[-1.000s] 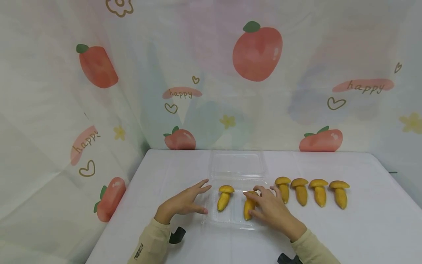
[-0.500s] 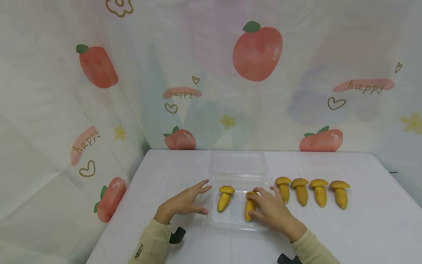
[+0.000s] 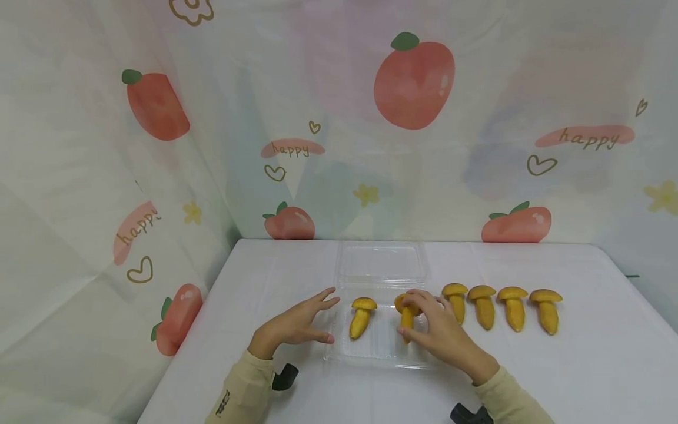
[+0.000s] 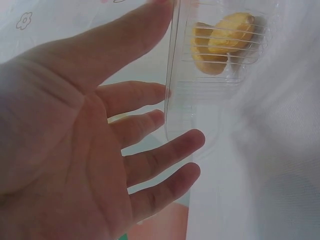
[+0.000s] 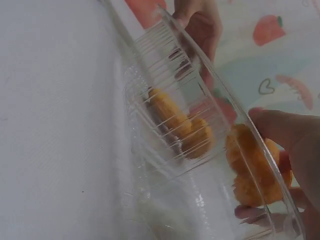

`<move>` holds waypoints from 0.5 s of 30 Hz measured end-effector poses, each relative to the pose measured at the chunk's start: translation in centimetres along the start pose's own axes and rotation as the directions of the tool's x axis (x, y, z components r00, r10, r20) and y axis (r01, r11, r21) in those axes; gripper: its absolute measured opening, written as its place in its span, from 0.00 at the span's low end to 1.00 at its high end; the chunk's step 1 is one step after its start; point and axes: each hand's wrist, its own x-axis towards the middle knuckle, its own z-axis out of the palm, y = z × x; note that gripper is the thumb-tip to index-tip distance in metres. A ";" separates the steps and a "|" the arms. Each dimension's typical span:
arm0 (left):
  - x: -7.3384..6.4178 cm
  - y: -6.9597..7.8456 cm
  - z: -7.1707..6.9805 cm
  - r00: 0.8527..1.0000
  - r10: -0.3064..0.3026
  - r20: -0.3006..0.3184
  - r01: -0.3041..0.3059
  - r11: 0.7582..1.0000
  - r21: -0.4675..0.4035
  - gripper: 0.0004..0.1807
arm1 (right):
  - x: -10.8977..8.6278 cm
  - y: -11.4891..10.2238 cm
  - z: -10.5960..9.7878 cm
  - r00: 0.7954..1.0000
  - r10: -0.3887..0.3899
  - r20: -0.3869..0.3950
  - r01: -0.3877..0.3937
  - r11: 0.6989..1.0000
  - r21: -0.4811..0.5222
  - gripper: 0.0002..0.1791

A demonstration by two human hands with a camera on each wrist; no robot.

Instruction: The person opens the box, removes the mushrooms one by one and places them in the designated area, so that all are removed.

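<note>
In the head view, a clear plastic clamshell box point(image 3: 371, 358) lies unfolded, its lid point(image 3: 381, 263) towards the back. One yellow mushroom point(image 3: 360, 321) rests inside, on the left. My right hand point(image 3: 447, 333) pinches another yellow mushroom point(image 3: 406, 321) between thumb and fingers over the box's right part; its cap is partly behind the fingers. Through the box wall, the right wrist view shows this held mushroom point(image 5: 250, 165). My left hand point(image 3: 296, 321) stays by the box's left edge, fingers spread and holding nothing. In the left wrist view the fingertips are close to the clear wall point(image 4: 172, 75).
Several more yellow mushrooms point(image 3: 512, 309) lie in a row to the right of the box, the leftmost partly behind my right hand. A white cloth covers the table point(image 3: 582, 377). Behind and to the left hangs a printed curtain point(image 3: 339, 88).
My right hand has lifted the mushroom slightly and shifted a little to the right, and the mushroom has turned, its cap now tilted more towards view. The left hand has stayed in place.
</note>
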 end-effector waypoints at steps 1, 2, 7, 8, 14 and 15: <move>0.0 0.0 0.0 1.000 -0.002 0.000 0.002 1.000 -0.001 0.47 | 0.0 0.0 -0.1 1.000 0.005 -0.012 -0.005 1.000 0.026 0.23; 0.0 0.0 0.0 1.000 -0.004 0.000 0.004 1.000 -0.002 0.47 | 0.1 0.0 -0.2 1.000 0.006 -0.022 -0.005 0.999 0.049 0.23; 0.1 0.0 0.0 1.000 -0.015 0.001 0.015 1.000 0.000 0.47 | 0.2 -0.1 -0.3 0.999 -0.015 -0.040 0.022 0.981 0.194 0.25; 0.1 0.0 0.0 1.000 -0.016 0.000 0.016 1.000 0.000 0.47 | 0.3 -0.1 -0.4 0.999 -0.018 -0.033 0.026 0.973 0.228 0.26; 0.0 0.0 0.0 1.000 -0.016 -0.003 0.016 1.000 -0.007 0.47 | 0.1 -0.1 -0.5 1.000 -0.028 0.010 0.023 0.930 0.368 0.25; 0.0 0.0 0.0 1.000 -0.015 -0.002 0.015 1.000 -0.008 0.47 | 0.1 -0.2 -0.6 0.999 -0.030 0.014 0.023 0.927 0.374 0.27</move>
